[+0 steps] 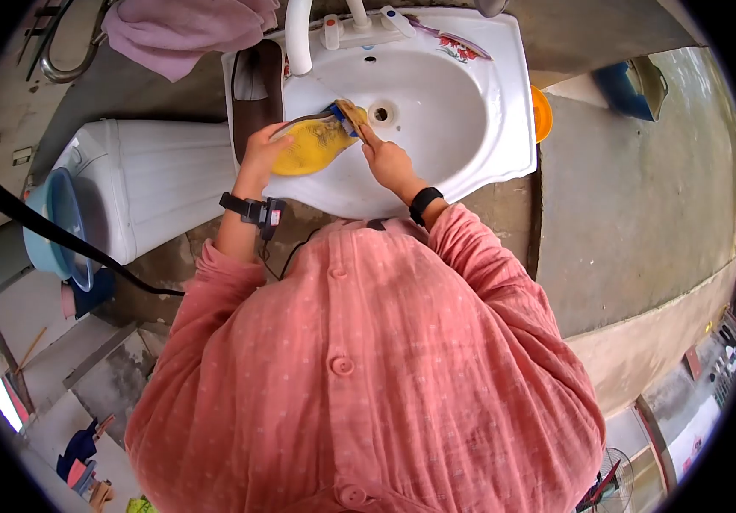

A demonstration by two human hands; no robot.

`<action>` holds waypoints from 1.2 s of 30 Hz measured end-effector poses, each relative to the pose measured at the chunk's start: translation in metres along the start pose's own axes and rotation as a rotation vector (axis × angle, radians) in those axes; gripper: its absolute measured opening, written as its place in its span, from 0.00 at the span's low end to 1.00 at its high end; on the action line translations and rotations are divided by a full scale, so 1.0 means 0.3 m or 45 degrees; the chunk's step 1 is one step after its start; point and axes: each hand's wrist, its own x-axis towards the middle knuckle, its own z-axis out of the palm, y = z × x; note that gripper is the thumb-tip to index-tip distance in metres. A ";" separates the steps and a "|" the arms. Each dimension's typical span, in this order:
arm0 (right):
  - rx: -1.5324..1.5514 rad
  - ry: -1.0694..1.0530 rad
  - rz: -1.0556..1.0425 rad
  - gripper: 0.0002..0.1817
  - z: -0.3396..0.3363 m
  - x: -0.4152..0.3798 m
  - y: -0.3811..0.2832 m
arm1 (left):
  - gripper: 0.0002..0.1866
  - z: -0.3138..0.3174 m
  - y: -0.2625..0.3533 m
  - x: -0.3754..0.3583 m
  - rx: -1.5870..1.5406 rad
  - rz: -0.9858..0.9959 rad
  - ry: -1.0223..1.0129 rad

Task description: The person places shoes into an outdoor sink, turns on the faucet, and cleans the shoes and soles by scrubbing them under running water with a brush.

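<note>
Over the left side of the white sink, my left hand grips a shoe with its worn yellow sole turned up. Dark scuffs mark the sole, and a strip of the dark upper shows along its far edge. Fingers of my right hand are closed round a wooden-backed scrubbing brush. Its blue bristles touch the toe end of the sole, near the drain. A dark brown object, possibly another shoe, lies on the sink's left ledge.
A white faucet rises at the back of the sink. A toothbrush-like item lies on the back right rim. A pink cloth hangs upper left. The blue basin is at left, an orange bowl right.
</note>
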 end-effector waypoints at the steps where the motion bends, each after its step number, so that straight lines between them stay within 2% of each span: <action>1: -0.001 0.074 -0.101 0.23 0.012 0.017 -0.007 | 0.19 0.001 -0.016 0.003 -0.149 -0.040 0.065; 2: 0.001 0.066 -0.105 0.23 0.039 0.005 -0.021 | 0.18 0.001 -0.036 -0.005 -0.298 -0.087 0.133; 4: -0.053 -0.051 -0.309 0.23 0.007 -0.060 -0.146 | 0.18 0.006 -0.065 -0.009 -0.328 -0.074 0.180; 6: -0.066 -0.057 -0.278 0.23 0.020 -0.050 -0.101 | 0.17 0.016 -0.101 -0.016 -0.360 -0.065 0.224; 8: -0.148 -0.041 -0.021 0.24 0.037 0.026 0.018 | 0.16 0.041 -0.131 -0.012 -0.335 -0.136 0.326; 10: -0.122 -0.002 -0.035 0.24 0.031 0.024 -0.022 | 0.15 0.076 -0.105 -0.028 -0.379 -0.124 0.359; 12: -0.060 -0.165 -0.188 0.23 0.005 -0.077 -0.135 | 0.15 0.085 -0.109 -0.040 -0.450 -0.097 0.374; 14: -0.039 -0.153 -0.217 0.22 -0.003 -0.084 -0.122 | 0.15 0.099 -0.105 -0.047 -0.472 -0.122 0.390; 16: -0.183 -0.124 0.027 0.22 -0.010 0.005 0.003 | 0.17 0.126 -0.086 -0.054 -0.575 -0.068 0.271; 17: -0.206 -0.015 0.067 0.20 -0.020 0.037 0.042 | 0.17 0.136 -0.059 -0.053 -0.572 -0.069 0.262; 20: -0.124 -0.034 -0.073 0.18 -0.133 0.062 0.031 | 0.18 0.140 0.009 -0.047 -0.673 -0.156 0.156; 22: -0.123 -0.082 -0.046 0.18 -0.158 0.049 0.016 | 0.18 0.107 0.038 0.008 -0.591 -0.354 -0.278; 23: -0.110 -0.140 -0.020 0.18 -0.164 0.047 0.009 | 0.19 0.108 0.020 0.038 -0.512 -0.424 -0.167; 24: -0.113 -0.140 -0.019 0.18 -0.152 0.050 0.019 | 0.19 0.119 0.017 0.050 -0.514 -0.423 -0.170; 26: -0.113 -0.124 0.048 0.18 -0.111 0.073 0.055 | 0.17 0.159 0.023 0.073 -0.753 -0.716 -0.523; 27: -0.117 -0.119 0.044 0.18 -0.101 0.074 0.060 | 0.19 0.183 0.000 0.083 -0.776 -0.847 -0.560; 28: -0.081 -0.074 0.041 0.19 -0.097 0.071 0.059 | 0.19 0.207 -0.028 0.089 -0.777 -0.835 -0.565; 30: -0.047 -0.021 0.040 0.19 -0.103 0.049 0.053 | 0.22 0.248 -0.093 0.082 -0.610 -0.638 -0.452; 31: -0.014 -0.028 0.037 0.21 -0.118 0.025 0.040 | 0.24 0.265 -0.104 0.070 -0.650 -0.559 -0.409; 32: 0.019 -0.039 0.041 0.22 -0.130 -0.015 0.025 | 0.24 0.272 -0.115 0.051 -0.649 -0.559 -0.421; 34: 0.190 0.003 -0.091 0.25 -0.145 -0.124 -0.013 | 0.25 0.290 -0.080 0.009 -0.986 -0.405 -0.416; 36: 0.119 -0.110 -0.151 0.24 -0.209 -0.235 -0.114 | 0.26 0.279 -0.077 -0.005 -1.032 -0.359 -0.403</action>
